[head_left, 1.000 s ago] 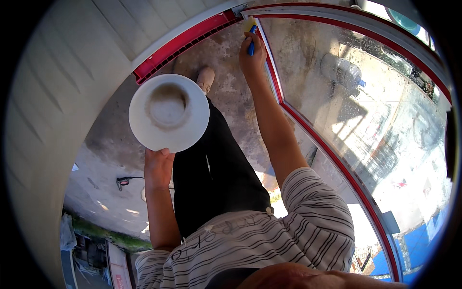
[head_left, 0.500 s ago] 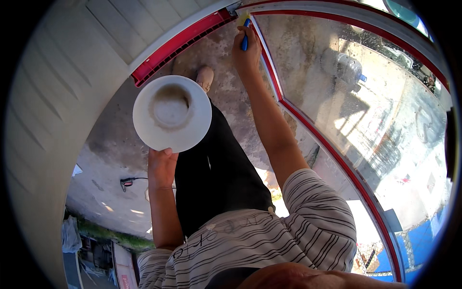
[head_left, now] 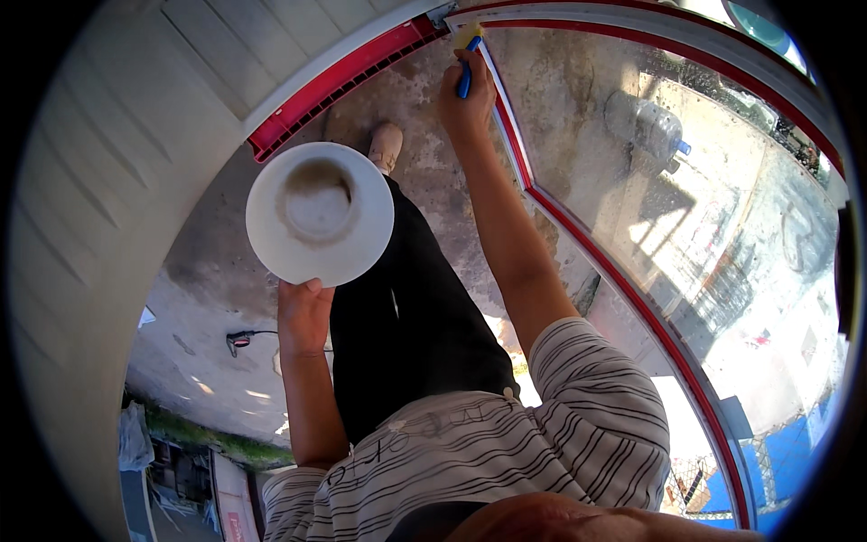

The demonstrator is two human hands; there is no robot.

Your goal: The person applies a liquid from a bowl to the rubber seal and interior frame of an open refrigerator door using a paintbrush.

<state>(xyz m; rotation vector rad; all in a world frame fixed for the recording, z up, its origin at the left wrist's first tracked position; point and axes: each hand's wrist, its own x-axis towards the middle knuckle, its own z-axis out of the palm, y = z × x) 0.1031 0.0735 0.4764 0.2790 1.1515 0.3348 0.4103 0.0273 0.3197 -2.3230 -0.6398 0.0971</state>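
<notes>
My left hand (head_left: 303, 312) grips the rim of a round white bowl (head_left: 319, 213) with a brownish stain in its middle, held out flat over my dark trousers. My right hand (head_left: 466, 101) is stretched far up along the red window frame (head_left: 578, 239), closed on a blue-handled tool with a yellow pad (head_left: 467, 47) at its tip. The pad presses into the top corner where the frame meets the glass pane (head_left: 713, 181).
A white panelled wall (head_left: 108, 135) curves along the left, with a red strip (head_left: 334, 86) at its foot. Concrete floor (head_left: 217, 271) lies below, with a small red-tipped cable (head_left: 239, 339) on it. My shoe (head_left: 386, 144) shows by the bowl. The glass reflects a street.
My right hand has slid the tool further up the frame toward the top corner. The bowl in my left hand has shifted a little upward.
</notes>
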